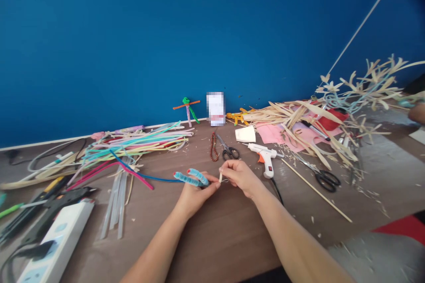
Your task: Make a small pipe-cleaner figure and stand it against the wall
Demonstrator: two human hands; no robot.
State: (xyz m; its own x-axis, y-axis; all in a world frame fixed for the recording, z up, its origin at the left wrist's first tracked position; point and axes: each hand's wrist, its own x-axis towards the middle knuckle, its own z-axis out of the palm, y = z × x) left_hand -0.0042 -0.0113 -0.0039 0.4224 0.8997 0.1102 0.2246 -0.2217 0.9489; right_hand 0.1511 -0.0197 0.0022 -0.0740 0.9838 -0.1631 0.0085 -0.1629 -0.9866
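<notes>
My left hand [195,193] is closed around two light-blue fuzzy pipe cleaners [191,178] that stick out to the left above the brown table [215,234]. My right hand [239,174] pinches a small pale strip [221,178] right beside the left fingertips. The two hands almost touch. A blue wire [146,174] trails from the left hand towards a heap of coloured strips [133,143].
Small scissors [228,149], a brown bead string [214,148] and a white glue gun [265,158] lie just beyond the hands. Larger scissors [323,177] and a thin stick [317,191] lie right. Dried leaf strips [318,126] pile at the right; a white power strip [58,243] sits front left.
</notes>
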